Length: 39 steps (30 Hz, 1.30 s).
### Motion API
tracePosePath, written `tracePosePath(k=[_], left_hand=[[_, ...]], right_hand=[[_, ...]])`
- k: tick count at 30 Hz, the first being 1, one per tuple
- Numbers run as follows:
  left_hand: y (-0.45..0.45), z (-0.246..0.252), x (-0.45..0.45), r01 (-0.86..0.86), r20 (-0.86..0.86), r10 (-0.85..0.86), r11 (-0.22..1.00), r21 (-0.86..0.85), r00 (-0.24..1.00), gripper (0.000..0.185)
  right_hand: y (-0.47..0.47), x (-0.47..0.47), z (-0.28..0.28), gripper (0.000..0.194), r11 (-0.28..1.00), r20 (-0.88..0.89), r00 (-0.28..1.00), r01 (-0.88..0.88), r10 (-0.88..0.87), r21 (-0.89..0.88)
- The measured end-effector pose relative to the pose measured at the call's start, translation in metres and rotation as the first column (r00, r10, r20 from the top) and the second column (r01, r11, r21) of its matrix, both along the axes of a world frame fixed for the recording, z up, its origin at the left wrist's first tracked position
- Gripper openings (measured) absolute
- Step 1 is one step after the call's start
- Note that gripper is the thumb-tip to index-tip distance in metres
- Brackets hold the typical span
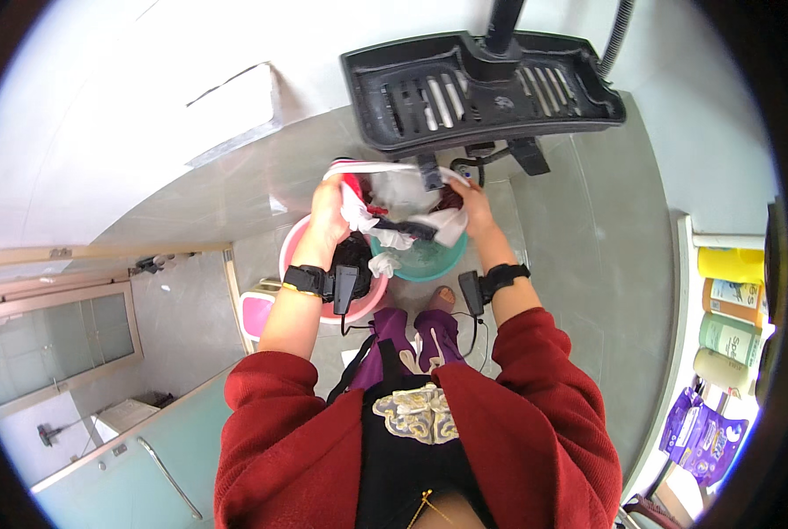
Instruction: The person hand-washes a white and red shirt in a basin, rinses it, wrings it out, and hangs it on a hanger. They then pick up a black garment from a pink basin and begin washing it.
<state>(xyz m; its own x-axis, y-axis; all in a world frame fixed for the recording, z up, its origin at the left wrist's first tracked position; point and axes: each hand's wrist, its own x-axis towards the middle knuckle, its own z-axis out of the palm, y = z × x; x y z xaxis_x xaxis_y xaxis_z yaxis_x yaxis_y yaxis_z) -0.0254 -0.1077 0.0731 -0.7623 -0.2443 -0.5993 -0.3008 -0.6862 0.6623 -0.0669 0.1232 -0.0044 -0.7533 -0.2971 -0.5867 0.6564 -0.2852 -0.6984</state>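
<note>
A white garment (404,188) with red and dark parts is stretched between my two hands, its white band pulled wide along the far side. My left hand (331,208) grips its left edge, where red and white cloth bunches. On the right, my right hand (471,205) holds the band's other end. Beneath the cloth stands a teal basin (433,261) with water in it. Beside it, under my left forearm, a pink basin (367,307) holds a black item (351,268), possibly cloth or a bag.
A black slotted shower tray (500,99) on a pole overhangs the far side, with a hose nearby. Shelves at right hold bottles (730,340) and a purple packet (701,436). A pink-topped bin (256,316) stands left of the basins. A glass door (129,489) is at lower left.
</note>
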Motion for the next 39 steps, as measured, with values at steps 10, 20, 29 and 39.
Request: tracePosePath(k=[10,20,29,39], left_hand=[[-0.015,0.010,0.009,0.108,0.002,-0.110,0.964,-0.244,0.994,0.028],[0.011,-0.042,-0.017,0.283,-0.014,-0.310,0.883,-0.374,0.951,0.036],[0.060,-0.075,-0.026,0.458,0.124,-0.443,0.877,-0.146,0.888,0.047],[0.066,-0.077,-0.027,0.275,-0.082,-0.266,0.953,0.130,0.960,0.025]], right_hand=[[0.003,-0.020,0.024,0.024,1.000,0.032,0.999,-0.016,0.015,0.018],[0.041,-0.011,0.115,0.031,0.997,-0.117,0.991,0.054,-0.059,-0.046],[0.062,0.004,0.150,0.026,1.000,-0.199,0.980,0.013,-0.007,0.026],[0.072,0.002,0.144,0.025,0.996,-0.233,0.970,-0.052,0.069,0.079]])
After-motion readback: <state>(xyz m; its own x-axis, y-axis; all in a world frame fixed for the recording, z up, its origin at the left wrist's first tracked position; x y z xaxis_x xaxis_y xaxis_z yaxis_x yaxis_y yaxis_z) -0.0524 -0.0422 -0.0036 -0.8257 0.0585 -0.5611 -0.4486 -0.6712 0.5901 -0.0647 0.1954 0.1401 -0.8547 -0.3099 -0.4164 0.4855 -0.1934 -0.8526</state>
